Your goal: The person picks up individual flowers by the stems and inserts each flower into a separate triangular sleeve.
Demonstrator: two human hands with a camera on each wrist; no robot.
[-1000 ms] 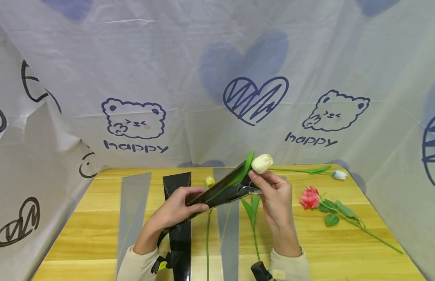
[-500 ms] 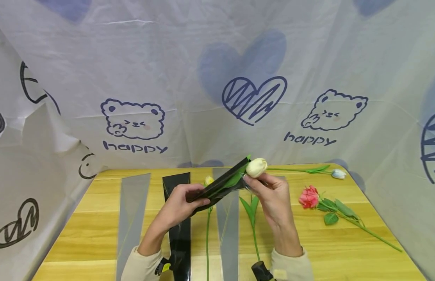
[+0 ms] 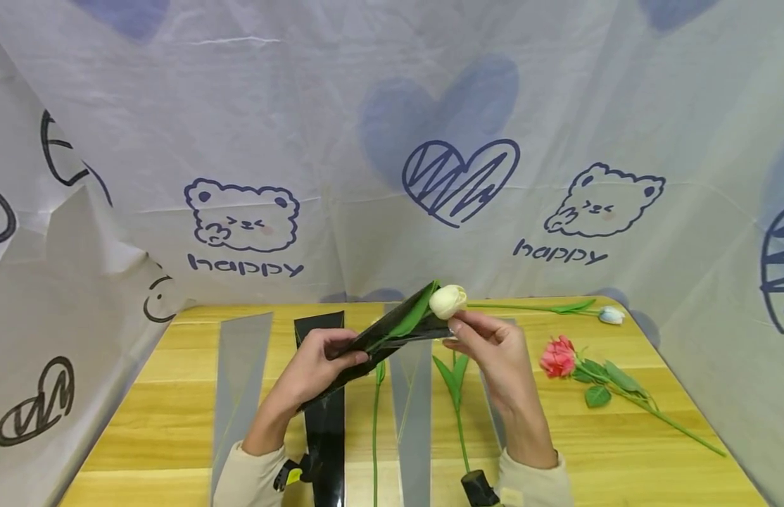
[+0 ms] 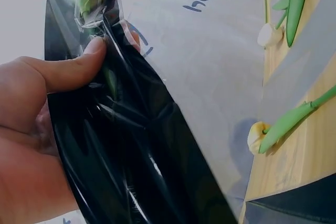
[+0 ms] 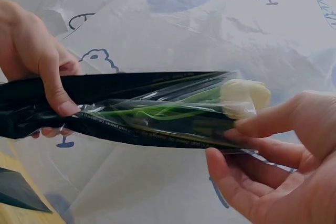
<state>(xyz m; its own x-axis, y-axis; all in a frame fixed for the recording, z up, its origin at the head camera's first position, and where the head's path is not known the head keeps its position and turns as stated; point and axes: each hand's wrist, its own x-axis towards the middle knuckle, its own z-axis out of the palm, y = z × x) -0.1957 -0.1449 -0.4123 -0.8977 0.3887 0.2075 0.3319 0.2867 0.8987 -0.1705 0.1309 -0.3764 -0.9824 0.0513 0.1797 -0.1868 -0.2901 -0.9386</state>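
A black flower sleeve (image 3: 357, 362) with a clear front is held aslant above the table, a white tulip (image 3: 447, 302) inside it with its bloom at the upper right mouth. The left hand (image 3: 310, 373) grips the sleeve at its middle, thumb across the front, as the left wrist view shows of the black film (image 4: 131, 140). At the mouth, the right hand (image 3: 502, 366) pinches the sleeve's edge beside the bloom. In the right wrist view the tulip's bloom (image 5: 244, 98) lies partly behind clear film, its green leaf (image 5: 173, 106) running down the sleeve.
On the wooden table (image 3: 157, 394) lie a grey sleeve (image 3: 236, 394), another black sleeve (image 3: 325, 429), a grey sleeve (image 3: 412, 422), green stems (image 3: 375, 436), a pink rose (image 3: 559, 357) and a pale blue tulip (image 3: 611, 315). A printed cloth (image 3: 341, 141) stands behind.
The sleeve with the white tulip has moved slightly left and its clear front has turned more toward the head camera. The right hand has shifted its hold along the sleeve's mouth, below the bloom.
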